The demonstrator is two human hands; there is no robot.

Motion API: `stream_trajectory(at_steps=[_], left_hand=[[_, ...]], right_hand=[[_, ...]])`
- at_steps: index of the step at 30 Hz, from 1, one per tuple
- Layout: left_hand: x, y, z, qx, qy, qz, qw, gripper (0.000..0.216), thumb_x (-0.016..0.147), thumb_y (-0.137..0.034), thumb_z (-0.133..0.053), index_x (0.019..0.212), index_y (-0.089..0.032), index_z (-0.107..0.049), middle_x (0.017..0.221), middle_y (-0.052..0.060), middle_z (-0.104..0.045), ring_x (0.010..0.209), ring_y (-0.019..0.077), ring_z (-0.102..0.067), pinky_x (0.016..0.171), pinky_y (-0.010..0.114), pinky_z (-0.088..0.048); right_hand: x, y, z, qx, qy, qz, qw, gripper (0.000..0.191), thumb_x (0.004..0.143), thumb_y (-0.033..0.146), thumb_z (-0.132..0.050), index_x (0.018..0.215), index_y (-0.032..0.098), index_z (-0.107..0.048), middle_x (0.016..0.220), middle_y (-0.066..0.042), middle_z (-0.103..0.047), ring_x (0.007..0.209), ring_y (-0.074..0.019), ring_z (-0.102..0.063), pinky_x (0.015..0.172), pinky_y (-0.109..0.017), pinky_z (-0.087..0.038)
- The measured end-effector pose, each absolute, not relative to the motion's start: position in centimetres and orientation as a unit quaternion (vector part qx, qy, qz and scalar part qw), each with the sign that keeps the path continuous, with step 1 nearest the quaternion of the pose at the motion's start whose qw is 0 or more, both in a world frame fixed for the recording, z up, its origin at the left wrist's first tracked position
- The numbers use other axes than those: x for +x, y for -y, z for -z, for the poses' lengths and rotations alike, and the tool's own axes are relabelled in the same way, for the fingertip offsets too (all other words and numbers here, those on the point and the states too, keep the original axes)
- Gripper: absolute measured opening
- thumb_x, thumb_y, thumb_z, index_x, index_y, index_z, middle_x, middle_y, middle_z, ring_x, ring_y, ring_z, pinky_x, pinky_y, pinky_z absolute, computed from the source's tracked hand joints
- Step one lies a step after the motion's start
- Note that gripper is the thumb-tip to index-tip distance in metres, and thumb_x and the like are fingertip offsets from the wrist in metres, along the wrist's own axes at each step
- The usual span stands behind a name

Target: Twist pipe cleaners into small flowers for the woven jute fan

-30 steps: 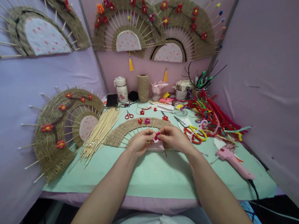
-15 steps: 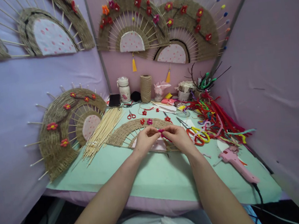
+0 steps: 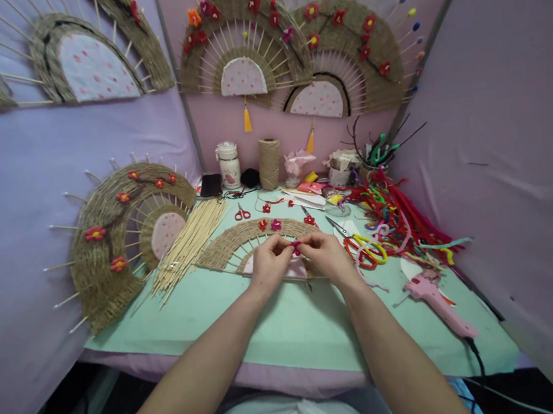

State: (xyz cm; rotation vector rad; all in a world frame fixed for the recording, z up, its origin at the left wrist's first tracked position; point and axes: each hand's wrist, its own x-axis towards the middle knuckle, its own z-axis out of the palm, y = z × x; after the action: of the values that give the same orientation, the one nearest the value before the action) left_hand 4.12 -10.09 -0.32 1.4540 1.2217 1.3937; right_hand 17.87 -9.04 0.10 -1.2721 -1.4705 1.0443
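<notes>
Head view: at the centre of the frame, the left hand (image 3: pixel 269 261) and right hand (image 3: pixel 330 257) are mostly closed, fingertips pinching a small magenta fuzzy piece (image 3: pixel 296 249) between them, above a tan, twine-wrapped half-round fan (image 3: pixel 224 243). Compared with half a second ago, the magenta piece hangs more directly below the fingertips, and more of the pale pink fuzzy strip (image 3: pixel 377 286) shows beside the right wrist.
</notes>
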Motion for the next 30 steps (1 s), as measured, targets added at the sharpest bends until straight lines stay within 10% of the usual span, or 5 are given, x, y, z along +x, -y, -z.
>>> stream_trajectory(at_steps=[13,30], left_hand=[[3.8,9.5,0.3,0.525,-0.472,-0.550,0.446,0.015,0.065,-0.023,-0.065,0.077,-0.015,-0.063,0.067,0.001,-0.065,0.063,0.0136,-0.060,0.062,0.024,-0.046],[3.8,9.8,-0.5,0.472,-0.494,-0.540,0.491,0.012,0.061,-0.021,-0.067,0.071,-0.014,-0.067,0.066,0.003,-0.067,0.063,0.0149,-0.061,0.064,0.027,-0.047]], right_hand=[[17.9,8.8,-0.3,-0.485,0.617,-0.391,0.481,0.027,0.072,0.034,-0.058,0.090,0.015,-0.066,0.088,-0.008,-0.069,0.081,-0.0192,-0.063,0.074,-0.030,-0.047],[17.6,9.8,-1.3,-0.528,0.697,-0.284,0.393,0.021,0.074,0.032,-0.051,0.062,0.017,-0.060,0.054,0.001,-0.056,0.052,-0.0124,-0.047,0.051,-0.023,-0.033]])
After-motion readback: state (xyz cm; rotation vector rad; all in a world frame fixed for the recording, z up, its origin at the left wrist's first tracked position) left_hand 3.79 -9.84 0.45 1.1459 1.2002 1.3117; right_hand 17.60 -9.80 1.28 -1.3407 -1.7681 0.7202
